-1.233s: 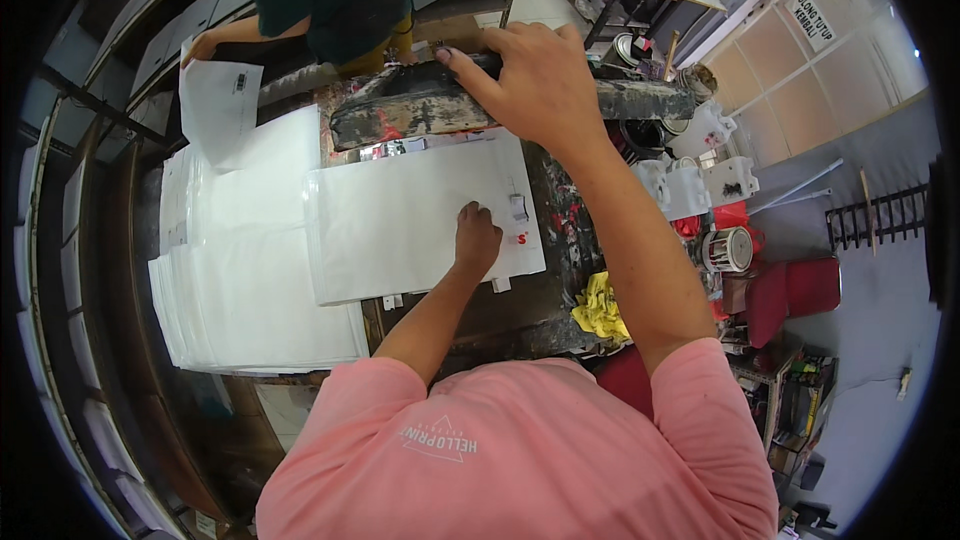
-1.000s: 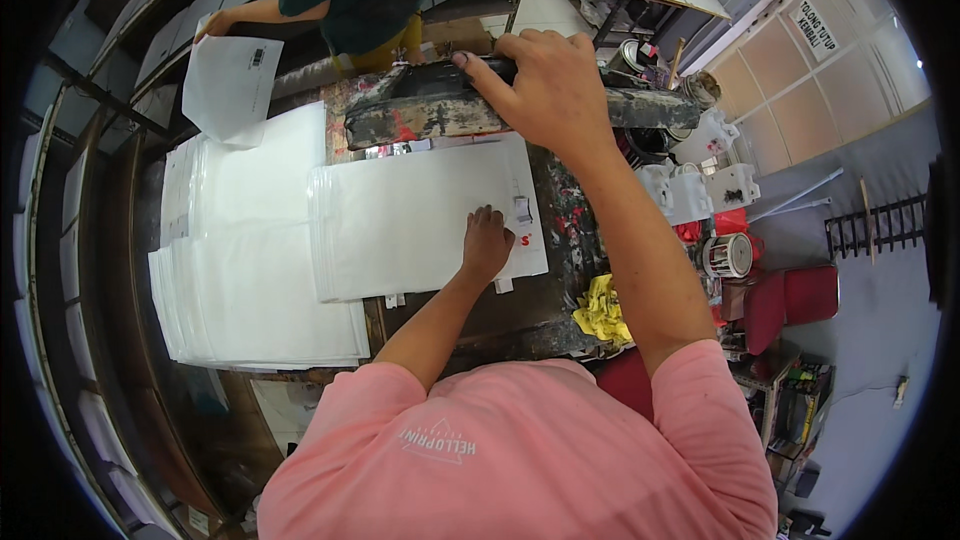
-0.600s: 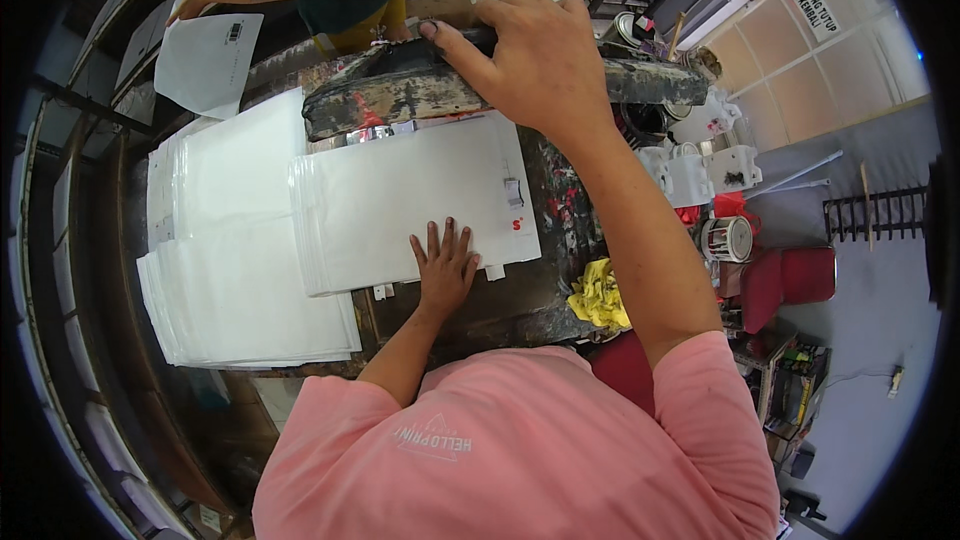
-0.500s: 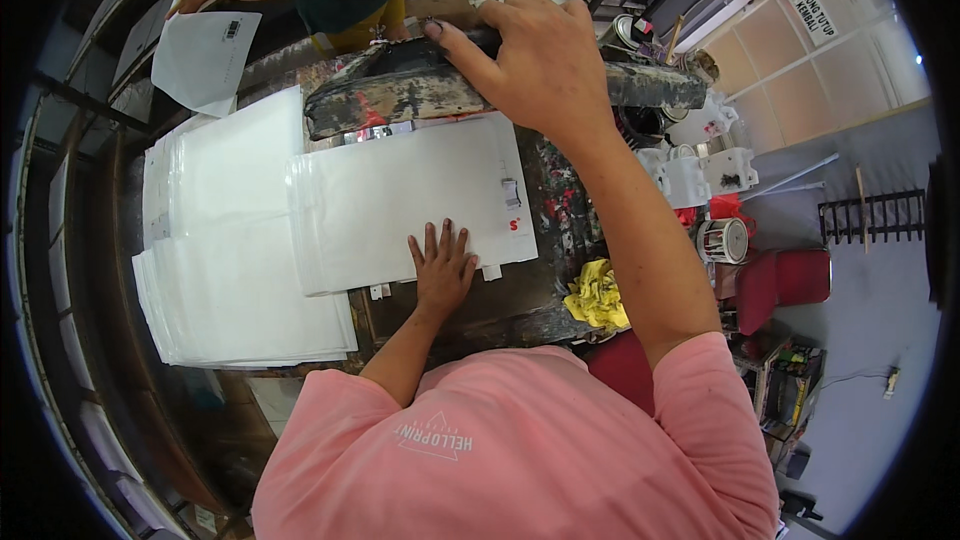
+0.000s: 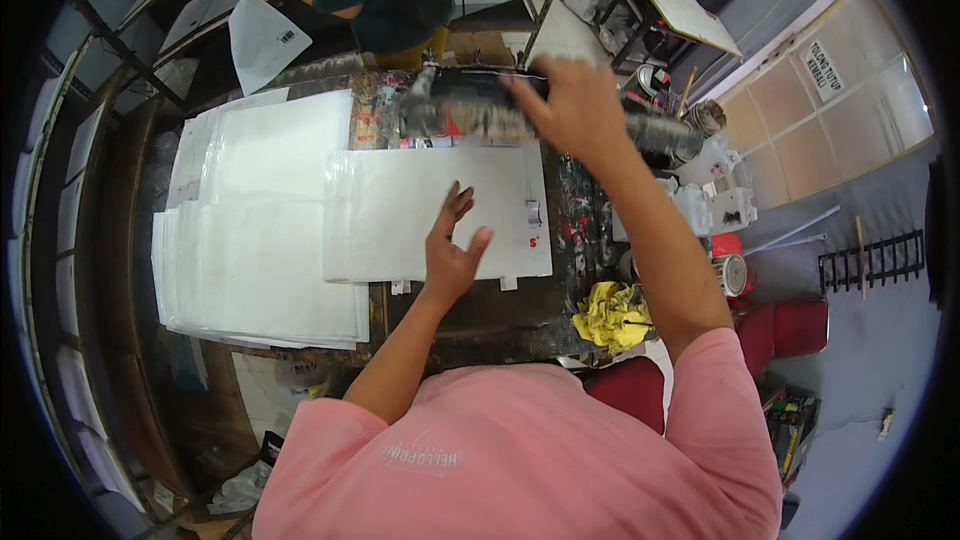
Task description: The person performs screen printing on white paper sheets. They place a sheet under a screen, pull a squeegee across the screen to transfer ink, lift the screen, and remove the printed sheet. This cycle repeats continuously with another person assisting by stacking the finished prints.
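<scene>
My right hand (image 5: 580, 110), smeared by motion, is on an ink-stained screen-printing frame (image 5: 465, 115) that stands raised and tilted at the table's far side. Its fingers appear hooked over the top edge. Below the frame lies a pile of flat white sheets or bags (image 5: 410, 210) with a small grey mark and a red mark near the right edge. Over that pile hovers my left hand (image 5: 453, 258), holding nothing, its thumb apart from the fingers.
A larger white stack (image 5: 260, 250) covers the table's left. Crumpled yellow cloth or paper (image 5: 610, 318) lies at the right edge, with tubs (image 5: 730, 205) and a can (image 5: 730, 272) beyond. Across the table, another person (image 5: 385, 0) holds a white sheet (image 5: 265, 40).
My left hand has lifted off the white pile, its fingers turning upward. The frame and my right hand have moved and blurred. The other person's sheet has shifted; the whole view has moved slightly.
</scene>
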Motion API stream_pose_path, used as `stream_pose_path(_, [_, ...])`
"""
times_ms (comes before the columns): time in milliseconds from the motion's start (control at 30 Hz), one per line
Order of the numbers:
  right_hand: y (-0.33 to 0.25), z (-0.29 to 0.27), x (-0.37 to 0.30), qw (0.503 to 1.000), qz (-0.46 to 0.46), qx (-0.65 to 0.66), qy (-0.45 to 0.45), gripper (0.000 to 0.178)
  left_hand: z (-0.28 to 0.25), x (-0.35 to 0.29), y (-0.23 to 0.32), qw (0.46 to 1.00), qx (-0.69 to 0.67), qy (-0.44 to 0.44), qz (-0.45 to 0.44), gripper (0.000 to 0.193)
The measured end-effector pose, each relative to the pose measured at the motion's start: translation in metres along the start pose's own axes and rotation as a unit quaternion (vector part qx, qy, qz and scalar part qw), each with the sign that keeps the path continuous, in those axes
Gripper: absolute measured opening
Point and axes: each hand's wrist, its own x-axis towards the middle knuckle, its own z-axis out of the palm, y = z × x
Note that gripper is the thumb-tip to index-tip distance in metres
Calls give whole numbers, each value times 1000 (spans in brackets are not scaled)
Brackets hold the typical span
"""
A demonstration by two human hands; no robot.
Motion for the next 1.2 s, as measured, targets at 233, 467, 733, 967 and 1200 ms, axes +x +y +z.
stream_pose_path(233, [23, 87, -110, 944, -41, 102, -312, 45, -33, -57, 12, 764, -500, 162, -375, 120])
stream_pose_path(467, [91, 257, -50, 989, -14, 98, -110, 48, -33, -94, -64, 792, -341, 161, -481, 112])
stream_pose_path(733, [102, 313, 11, 976, -16, 5, -218, 38, -23, -99, -53, 785, -283, 223, -503, 103])
stream_pose_path(967, [71, 256, -66, 964, -21, 47, -260, 29, -22, -98, -46, 825, -312, 184, -433, 90])
stream_pose_path(1200, [2, 142, -210, 960, -51, 50, -272, 46, -29, -97, -55, 830, -343, 134, -419, 90])
